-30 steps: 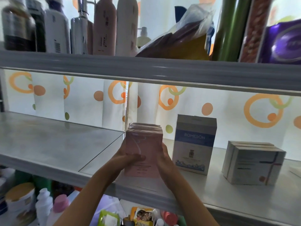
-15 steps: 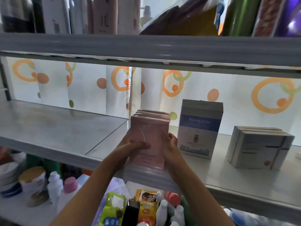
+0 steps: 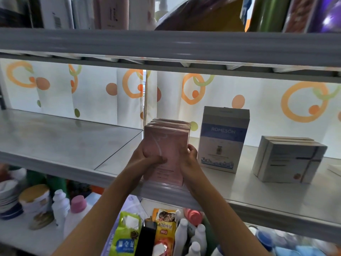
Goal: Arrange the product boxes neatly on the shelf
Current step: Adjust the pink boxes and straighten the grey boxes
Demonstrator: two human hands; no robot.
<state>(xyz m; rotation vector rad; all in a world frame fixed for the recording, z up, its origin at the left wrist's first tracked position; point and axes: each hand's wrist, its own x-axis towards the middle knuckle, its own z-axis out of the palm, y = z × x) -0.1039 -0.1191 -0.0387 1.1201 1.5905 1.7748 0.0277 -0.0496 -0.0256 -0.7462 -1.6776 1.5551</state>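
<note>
**Pink boxes held from both sides at the shelf edge**

Pink cardboard boxes (image 3: 167, 150), several of them pressed together as one upright block, stand on the front edge of the grey shelf (image 3: 73, 145). The left hand (image 3: 145, 159) grips the block on its left side, with the thumb lying across the smooth front face. The right hand (image 3: 190, 159) holds the right side, its fingers curled around the far corner. So the block sits between the two palms.

Just beside it on the right stands a taller white and blue box (image 3: 222, 139) with the word ROMESON. Further right, well apart, is a low group of grey boxes (image 3: 287, 159). The shelf surface looks smooth and a little shiny. Behind hangs a white curtain (image 3: 258, 100) with orange rings.
</note>
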